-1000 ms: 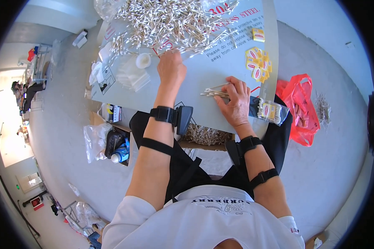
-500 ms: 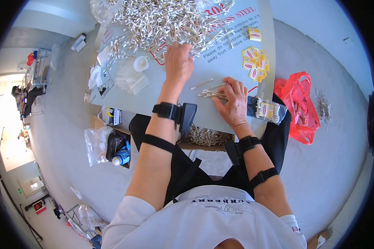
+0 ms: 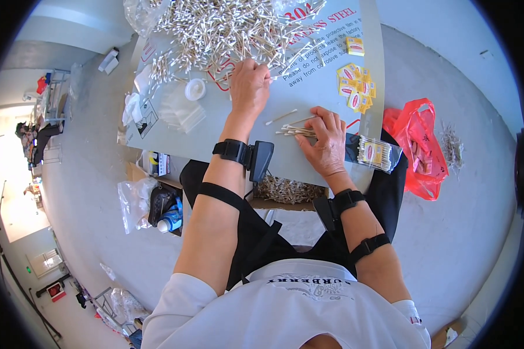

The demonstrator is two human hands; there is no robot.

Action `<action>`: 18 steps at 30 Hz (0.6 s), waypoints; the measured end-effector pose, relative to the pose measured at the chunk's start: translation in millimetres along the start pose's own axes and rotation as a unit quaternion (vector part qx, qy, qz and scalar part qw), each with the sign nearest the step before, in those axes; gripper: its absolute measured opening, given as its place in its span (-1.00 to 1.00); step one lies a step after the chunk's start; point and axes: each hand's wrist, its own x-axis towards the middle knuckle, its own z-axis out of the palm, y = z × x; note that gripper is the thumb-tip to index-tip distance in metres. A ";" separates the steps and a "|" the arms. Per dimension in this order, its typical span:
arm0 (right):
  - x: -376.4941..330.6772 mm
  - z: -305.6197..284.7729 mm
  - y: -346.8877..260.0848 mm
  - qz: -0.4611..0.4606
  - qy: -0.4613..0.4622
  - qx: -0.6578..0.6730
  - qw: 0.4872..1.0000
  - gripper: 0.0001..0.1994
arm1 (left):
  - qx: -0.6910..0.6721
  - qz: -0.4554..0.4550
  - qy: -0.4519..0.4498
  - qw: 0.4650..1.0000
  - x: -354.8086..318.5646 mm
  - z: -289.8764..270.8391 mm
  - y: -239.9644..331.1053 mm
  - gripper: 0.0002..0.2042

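Observation:
At the near edge of a big heap of loose cotton swabs [image 3: 215, 32], my left hand [image 3: 250, 87] is closed, its fingers curled downward. Its fingertips are hidden, so what they pinch cannot be made out. My right hand [image 3: 325, 144] rests lower on the table, thumb and fingers closed around a small bunch of cotton swabs [image 3: 297, 129] whose ends point left. One single swab [image 3: 281, 117] lies apart, just beyond that bunch. Beside my right hand, a clear bag of swabs [image 3: 374, 153] with a yellow label lies at the table edge.
Yellow cards [image 3: 356, 87] are spread on the right of the metal-topped table [image 3: 215, 136]. A round white lid or cup [image 3: 195, 89] and clear plastic bags [image 3: 180, 110] lie left. Below the edge sits a box of swabs [image 3: 289, 191]. A red plastic bag [image 3: 416, 148] hangs right.
The fingers of my left hand have drawn in slightly at the heap's edge. My right hand stays in place on the bunch of cotton swabs.

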 end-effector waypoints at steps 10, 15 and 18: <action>0.7 -0.2 -2.3 -0.005 0.000 0.000 1.000 -0.71 | 0.026 0.019 0.046 0.998 5.5 -5.0 -6.6 -0.91; -0.5 -0.8 1.1 -0.007 0.007 -0.002 1.000 -0.71 | -0.059 0.014 -0.083 0.995 -10.9 -9.9 8.5 -0.93; -0.2 0.5 0.6 -0.012 0.010 0.001 1.000 -0.71 | -0.086 -0.024 -0.129 0.988 -17.9 -9.8 12.0 -0.91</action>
